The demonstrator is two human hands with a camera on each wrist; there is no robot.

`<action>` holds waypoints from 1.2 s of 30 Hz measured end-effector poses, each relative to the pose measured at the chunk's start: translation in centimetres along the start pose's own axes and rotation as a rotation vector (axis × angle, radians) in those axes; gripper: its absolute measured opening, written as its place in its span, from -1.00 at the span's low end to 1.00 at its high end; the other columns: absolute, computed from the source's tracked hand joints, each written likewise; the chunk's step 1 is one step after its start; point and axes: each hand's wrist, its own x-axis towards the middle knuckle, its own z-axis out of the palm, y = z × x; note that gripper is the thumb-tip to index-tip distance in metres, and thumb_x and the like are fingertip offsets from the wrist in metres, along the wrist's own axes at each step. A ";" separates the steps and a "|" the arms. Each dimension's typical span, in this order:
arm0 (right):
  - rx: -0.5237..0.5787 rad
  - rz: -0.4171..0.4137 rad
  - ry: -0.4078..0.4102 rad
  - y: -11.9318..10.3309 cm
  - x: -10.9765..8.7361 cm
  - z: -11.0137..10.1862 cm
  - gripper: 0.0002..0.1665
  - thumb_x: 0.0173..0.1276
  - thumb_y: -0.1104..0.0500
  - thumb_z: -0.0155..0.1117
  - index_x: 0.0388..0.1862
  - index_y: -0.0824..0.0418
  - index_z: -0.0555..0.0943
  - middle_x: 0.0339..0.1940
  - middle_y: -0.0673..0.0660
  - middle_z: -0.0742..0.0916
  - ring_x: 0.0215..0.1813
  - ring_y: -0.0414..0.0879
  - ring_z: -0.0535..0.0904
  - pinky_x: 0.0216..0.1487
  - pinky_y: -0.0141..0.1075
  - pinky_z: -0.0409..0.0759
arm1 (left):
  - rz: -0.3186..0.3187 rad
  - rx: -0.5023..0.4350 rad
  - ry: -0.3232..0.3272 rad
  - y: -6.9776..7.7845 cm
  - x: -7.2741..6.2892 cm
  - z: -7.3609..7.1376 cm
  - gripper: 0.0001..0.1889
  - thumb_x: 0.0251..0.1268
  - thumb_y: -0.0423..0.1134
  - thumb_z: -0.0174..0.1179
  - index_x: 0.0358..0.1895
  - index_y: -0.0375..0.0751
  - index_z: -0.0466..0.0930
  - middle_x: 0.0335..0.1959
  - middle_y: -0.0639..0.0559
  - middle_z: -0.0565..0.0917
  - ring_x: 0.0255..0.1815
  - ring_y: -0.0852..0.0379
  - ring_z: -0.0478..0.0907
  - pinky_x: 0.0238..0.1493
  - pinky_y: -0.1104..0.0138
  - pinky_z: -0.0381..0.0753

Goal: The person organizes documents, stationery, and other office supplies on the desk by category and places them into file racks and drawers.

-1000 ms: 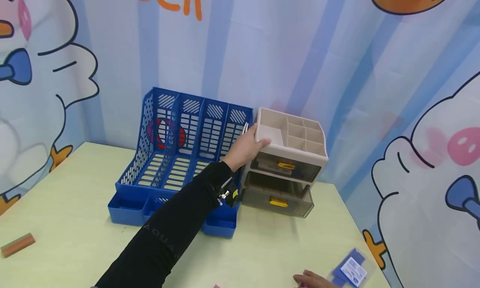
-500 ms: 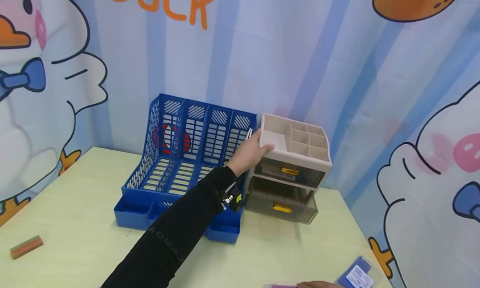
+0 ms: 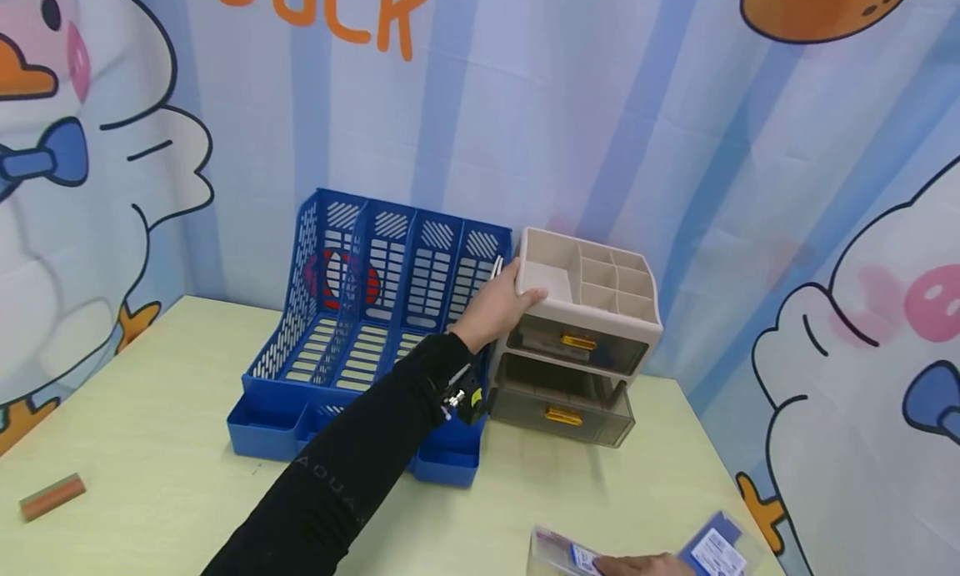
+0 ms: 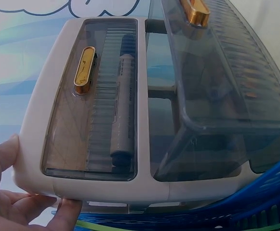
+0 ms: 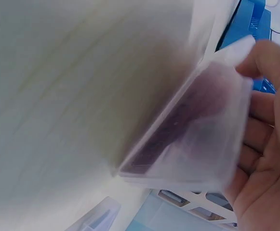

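My left hand [image 3: 493, 308] grips the upper left edge of a beige desktop drawer organizer [image 3: 592, 309], thumb over the front and fingers along the side. Its lower drawer [image 3: 558, 418] is pulled out. A marker [image 4: 124, 103] shows through the upper drawer's smoky front in the left wrist view. My right hand [image 3: 648, 565] holds a clear plastic case [image 3: 553, 551] with purplish contents and a blue-and-white label, at the bottom of the head view. In the right wrist view, the thumb and fingers pinch one side of this case [image 5: 197, 125]; its contents are blurred.
Against the organizer's left side stands a blue file rack [image 3: 375, 293] with front trays. A clear packet [image 3: 716, 551] with blue contents and a white label lies near the table's right edge. On the left lies a brownish-orange stick [image 3: 52, 498].
My right hand has brought the clear case farther into the head view. The left hand stays on the organizer. The head view has shifted slightly.
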 end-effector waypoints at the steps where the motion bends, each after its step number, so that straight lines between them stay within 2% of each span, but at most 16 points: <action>1: -0.031 0.003 0.015 -0.2 0.0 -0.2 -0.37 0.40 -0.28 0.16 0.03 0.23 0.69 -0.15 0.03 0.78 -0.22 -0.26 0.70 -0.30 -0.32 0.66 | 0.000 -0.001 0.000 0.0 0.0 0.0 -0.20 0.48 0.02 0.08 0.59 -0.16 -0.12 0.46 -0.17 0.28 0.30 -0.07 0.39 0.24 0.04 0.41; 5: -0.137 -0.028 0.082 -0.3 0.1 -0.6 -0.44 0.40 -0.20 0.19 -0.02 0.27 0.67 -0.28 0.02 0.78 -0.30 -0.27 0.68 -0.36 -0.37 0.63 | -0.002 0.006 -0.007 0.2 -0.2 -0.1 -0.20 0.48 0.02 0.08 0.59 -0.17 -0.13 0.48 -0.17 0.25 0.32 -0.08 0.37 0.25 0.04 0.41; 11: -0.065 0.065 0.071 -0.7 0.4 -1.5 -0.75 0.38 0.09 0.30 -0.04 0.18 0.65 -0.39 -0.12 0.73 -0.42 -0.40 0.57 -0.37 -0.36 0.61 | 0.006 0.007 -0.013 0.3 -0.3 -0.2 -0.20 0.49 0.03 0.07 0.59 -0.16 -0.14 0.47 -0.17 0.26 0.31 -0.08 0.38 0.25 0.04 0.41; 14: -0.063 0.119 0.054 -0.9 0.7 -2.2 -0.76 0.35 0.16 0.33 -0.03 0.15 0.65 -0.33 -0.10 0.75 -0.39 -0.34 0.60 -0.30 -0.31 0.64 | 0.004 0.008 -0.009 0.4 -0.3 -0.2 -0.20 0.49 0.02 0.07 0.59 -0.16 -0.14 0.47 -0.17 0.27 0.31 -0.08 0.38 0.26 0.04 0.41; 16: -0.082 0.117 0.075 -0.9 0.9 -2.6 -0.76 0.33 0.18 0.34 -0.02 0.13 0.66 -0.27 -0.07 0.77 -0.34 -0.29 0.65 -0.29 -0.30 0.65 | 0.002 0.010 -0.007 0.4 -0.3 -0.2 -0.20 0.48 0.02 0.07 0.59 -0.16 -0.13 0.46 -0.18 0.27 0.31 -0.08 0.38 0.26 0.03 0.41; 22: -0.158 0.056 0.244 -1.3 1.1 -4.5 -0.72 0.28 0.25 0.38 -0.02 0.10 0.69 -0.22 -0.03 0.78 -0.26 -0.21 0.69 -0.29 -0.30 0.66 | 0.001 0.014 -0.005 0.2 -0.3 -0.1 -0.20 0.48 0.03 0.07 0.59 -0.15 -0.13 0.47 -0.17 0.26 0.33 -0.08 0.37 0.27 0.03 0.39; 29: -0.339 -0.006 0.514 -1.5 1.9 -6.6 -0.65 0.16 0.28 0.48 -0.06 0.06 0.69 -0.29 -0.09 0.78 -0.34 -0.27 0.69 -0.38 -0.38 0.63 | -0.006 0.000 0.002 0.2 -0.2 0.0 -0.22 0.49 0.03 0.06 0.59 -0.11 -0.11 0.45 -0.16 0.29 0.30 -0.07 0.39 0.25 0.02 0.41; 33: -0.403 -0.032 0.611 -1.7 2.4 -7.9 -0.60 0.09 0.29 0.52 -0.06 0.07 0.69 -0.28 -0.07 0.78 -0.33 -0.23 0.70 -0.38 -0.36 0.64 | -0.004 0.001 0.003 0.2 -0.2 0.0 -0.22 0.50 0.03 0.05 0.59 -0.12 -0.11 0.46 -0.16 0.29 0.30 -0.07 0.39 0.26 0.02 0.40; 34: -0.410 -0.035 0.625 -1.7 2.5 -8.3 -0.61 0.10 0.28 0.51 -0.05 0.07 0.69 -0.28 -0.06 0.78 -0.33 -0.21 0.71 -0.38 -0.35 0.65 | -0.003 -0.001 0.002 0.2 -0.2 0.0 -0.22 0.50 0.03 0.05 0.59 -0.12 -0.11 0.46 -0.16 0.29 0.30 -0.07 0.38 0.26 0.02 0.40; 36: -0.417 -0.048 0.646 -1.9 2.7 -8.9 -0.78 0.33 0.14 0.38 -0.05 0.09 0.69 -0.28 -0.04 0.78 -0.33 -0.18 0.71 -0.38 -0.32 0.65 | -0.002 0.002 0.002 0.2 -0.3 0.0 -0.22 0.50 0.03 0.05 0.59 -0.12 -0.11 0.46 -0.16 0.28 0.31 -0.07 0.38 0.27 0.02 0.40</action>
